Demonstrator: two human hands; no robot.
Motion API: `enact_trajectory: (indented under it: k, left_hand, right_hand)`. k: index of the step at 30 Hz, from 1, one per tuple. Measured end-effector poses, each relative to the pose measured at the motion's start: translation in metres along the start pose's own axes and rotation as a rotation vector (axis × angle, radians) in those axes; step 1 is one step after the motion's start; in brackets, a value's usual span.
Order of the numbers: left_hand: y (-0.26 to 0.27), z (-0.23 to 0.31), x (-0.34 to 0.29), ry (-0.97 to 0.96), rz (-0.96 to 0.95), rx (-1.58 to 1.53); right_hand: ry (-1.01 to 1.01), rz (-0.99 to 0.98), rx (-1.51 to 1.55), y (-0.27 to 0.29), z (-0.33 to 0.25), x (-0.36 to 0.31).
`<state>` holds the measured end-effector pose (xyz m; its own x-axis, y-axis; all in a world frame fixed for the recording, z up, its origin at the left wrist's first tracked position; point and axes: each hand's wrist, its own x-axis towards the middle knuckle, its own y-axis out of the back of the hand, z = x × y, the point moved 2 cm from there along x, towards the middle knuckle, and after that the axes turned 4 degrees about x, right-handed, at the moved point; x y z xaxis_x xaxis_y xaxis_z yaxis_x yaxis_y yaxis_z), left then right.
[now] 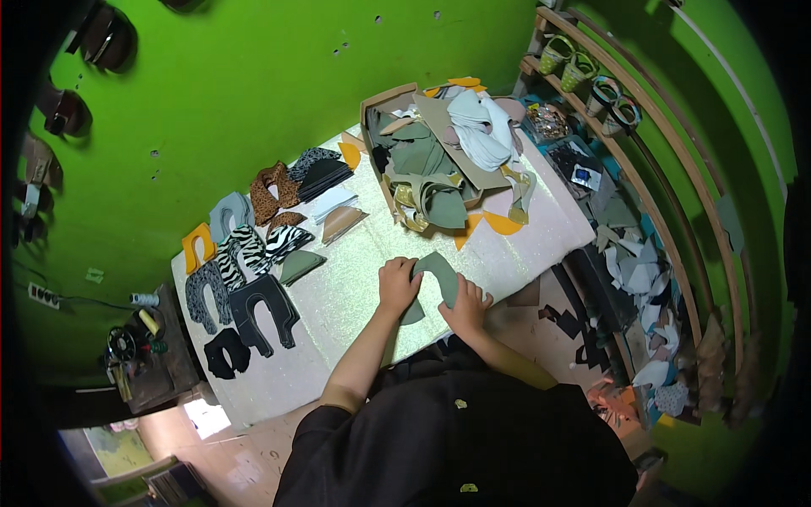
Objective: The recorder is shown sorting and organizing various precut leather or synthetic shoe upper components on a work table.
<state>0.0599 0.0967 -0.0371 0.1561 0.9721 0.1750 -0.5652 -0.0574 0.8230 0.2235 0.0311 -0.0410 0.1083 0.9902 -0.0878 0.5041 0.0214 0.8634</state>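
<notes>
A grey-green U-shaped cut material piece (437, 269) is held between my two hands at the near side of the table. My left hand (399, 286) grips its left arm, and my right hand (467, 310) closes on its right arm. A bit of the same green shows below my left hand. To the left lie stacks of similar U-shaped pieces: black (263, 308), zebra-striped (242, 256), grey speckled (208, 297) and yellow (199, 246). Beside them rests a folded green piece (302, 265).
An open cardboard box (372, 135) heaped with green and pale scraps stands at the table's far side. The pale glittery tabletop (346, 308) lies under everything. On the right, a wooden rack (650, 127) carries small sandals; offcuts pile below. A dark side table (165, 372) with thread stands left.
</notes>
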Motion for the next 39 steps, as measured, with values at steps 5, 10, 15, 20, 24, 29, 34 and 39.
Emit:
enact_trajectory:
  k: [5, 10, 15, 20, 24, 29, 34, 39]
  left_hand:
    - [0.002, -0.003, -0.001, 0.004, 0.002, -0.004]
    - [0.011, 0.018, -0.004, -0.141, 0.008, -0.049]
    - [-0.004, 0.033, -0.018, -0.286, -0.140, -0.004]
    - [-0.014, 0.036, -0.021, -0.313, -0.139, 0.009]
    - [-0.016, 0.037, -0.020, -0.217, -0.145, -0.019]
    - [-0.025, 0.036, -0.024, -0.109, -0.216, 0.015]
    - [-0.013, 0.045, -0.028, -0.060, -0.059, 0.063]
    - [0.014, 0.044, -0.025, 0.074, 0.151, -0.005]
  right_hand:
    - [0.056, 0.109, -0.094, 0.000, 0.004, 0.000]
    - [0.018, 0.118, 0.160, 0.012, 0.000, -0.005]
    - [-0.099, 0.175, 0.046, 0.011, 0.033, 0.000]
    - [0.021, 0.033, 0.041, 0.025, 0.037, 0.005]
    - [-0.013, -0.032, 0.009, 0.032, 0.037, 0.016]
    - [0.185, -0.207, 0.050, 0.037, 0.048, 0.032]
    - [0.252, 0.059, 0.045, 0.077, 0.021, 0.059]
    - [0.448, 0.219, 0.201, 0.118, -0.033, 0.096]
